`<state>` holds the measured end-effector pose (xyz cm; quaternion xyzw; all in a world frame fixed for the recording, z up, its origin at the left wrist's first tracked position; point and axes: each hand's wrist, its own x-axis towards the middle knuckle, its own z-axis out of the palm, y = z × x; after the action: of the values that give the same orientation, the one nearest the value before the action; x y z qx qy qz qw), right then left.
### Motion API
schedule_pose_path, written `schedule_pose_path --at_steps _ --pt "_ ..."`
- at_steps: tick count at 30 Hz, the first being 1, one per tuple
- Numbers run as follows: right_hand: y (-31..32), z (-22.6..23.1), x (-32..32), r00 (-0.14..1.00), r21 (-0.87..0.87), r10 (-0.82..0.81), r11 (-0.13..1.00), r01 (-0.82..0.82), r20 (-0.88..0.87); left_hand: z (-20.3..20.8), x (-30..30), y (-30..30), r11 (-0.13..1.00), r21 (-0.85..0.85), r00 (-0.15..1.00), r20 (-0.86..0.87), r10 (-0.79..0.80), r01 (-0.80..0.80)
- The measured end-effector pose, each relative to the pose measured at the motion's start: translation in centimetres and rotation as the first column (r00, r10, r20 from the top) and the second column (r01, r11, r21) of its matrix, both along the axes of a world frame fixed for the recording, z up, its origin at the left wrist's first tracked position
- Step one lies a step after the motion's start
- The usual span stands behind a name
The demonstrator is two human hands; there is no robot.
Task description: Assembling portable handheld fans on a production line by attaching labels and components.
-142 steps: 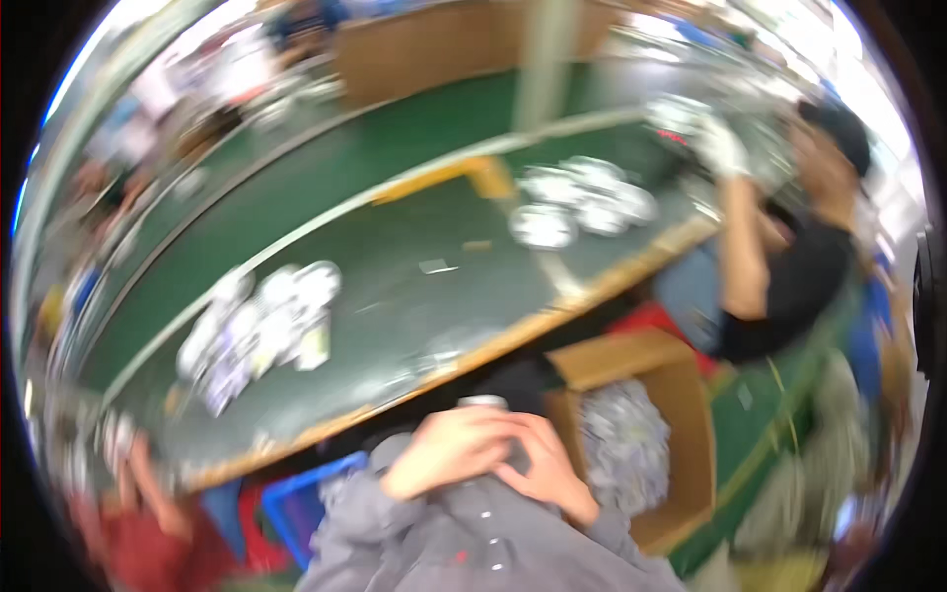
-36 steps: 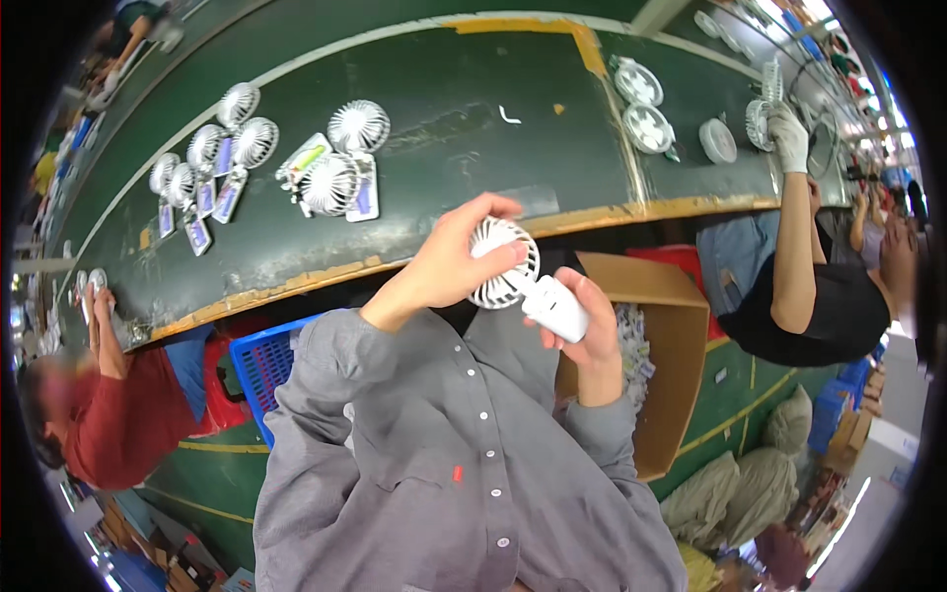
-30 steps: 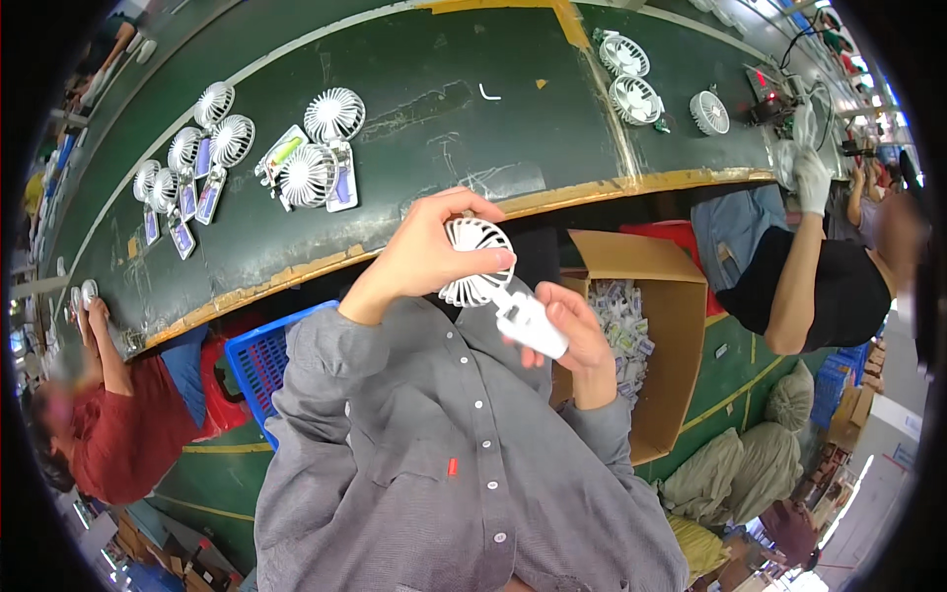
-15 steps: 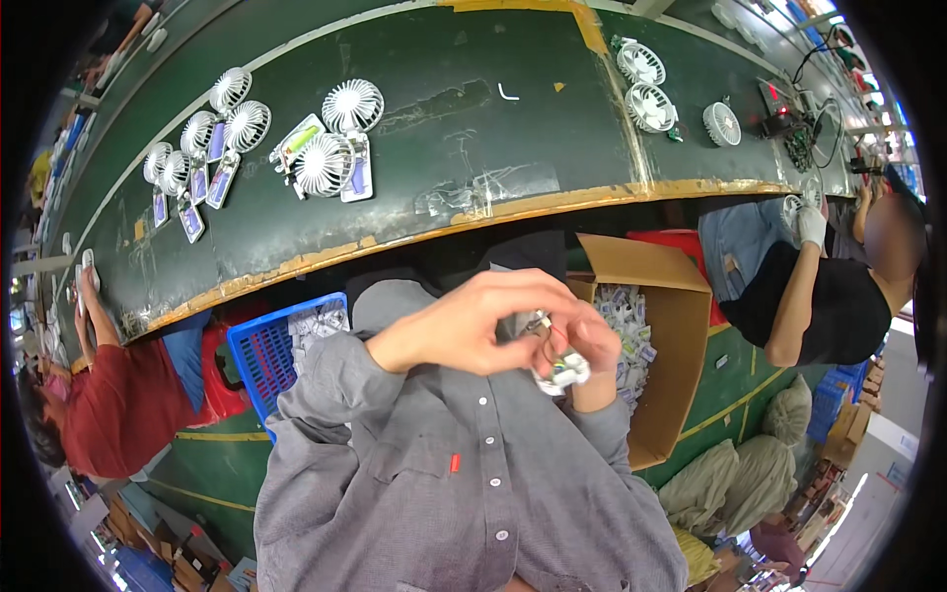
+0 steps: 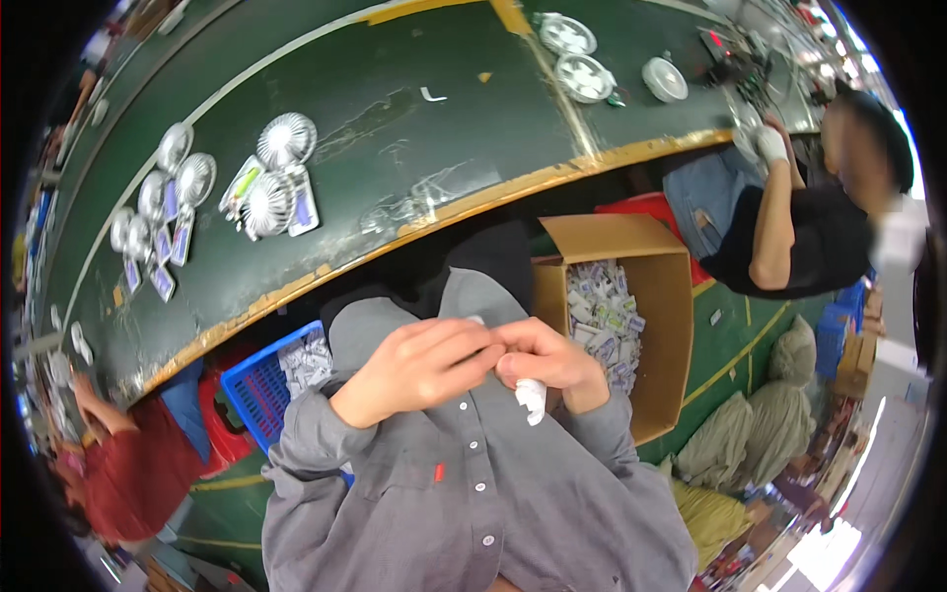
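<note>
The right hand (image 5: 554, 367) curls around a white part (image 5: 531, 399), which pokes out on its near side. The left hand (image 5: 418, 367) is half curled and meets the right; whether it grips anything is hidden. The step seems close fingertip work; the next move calls for a steady right-hand hold. A blue basket (image 5: 254, 393) sits left, a cardboard box (image 5: 663, 345) right, white fans (image 5: 268, 204) far left on the table (image 5: 444, 138).

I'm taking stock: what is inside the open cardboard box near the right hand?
The cardboard box holds a heap of small pieces, mostly white and purple, with some green. The heap hides the bottom and anything buried beneath.
</note>
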<state>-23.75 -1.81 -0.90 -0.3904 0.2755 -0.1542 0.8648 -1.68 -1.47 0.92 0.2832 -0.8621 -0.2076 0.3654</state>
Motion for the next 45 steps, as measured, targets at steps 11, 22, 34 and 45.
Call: schedule_pose_path --at_steps 11,22,34,45 --pt "3.5 0.8 -3.9 0.975 0.18 -0.207 0.965 0.191 0.075 -1.6 5.7 -1.4 0.74 0.666 0.648 -0.607 0.459 0.099" --pt "5.8 -10.4 -11.4 0.079 -0.772 -0.802 0.592 0.231 -0.592 -2.0 1.5 -3.7 0.568 0.566 0.179 -0.784 0.594 0.597" --pt "-1.7 -2.3 3.2 0.451 -0.131 -0.87 0.433 0.892 0.196 1.0 -2.3 -7.3 0.801 0.58 0.656 -0.548 0.519 -0.148" --pt "-7.9 -2.5 -2.4 0.356 0.528 -0.773 0.624 0.576 0.525 -7.8 17.1 -13.8 0.393 -0.184 0.223 0.58 0.784 -0.901"
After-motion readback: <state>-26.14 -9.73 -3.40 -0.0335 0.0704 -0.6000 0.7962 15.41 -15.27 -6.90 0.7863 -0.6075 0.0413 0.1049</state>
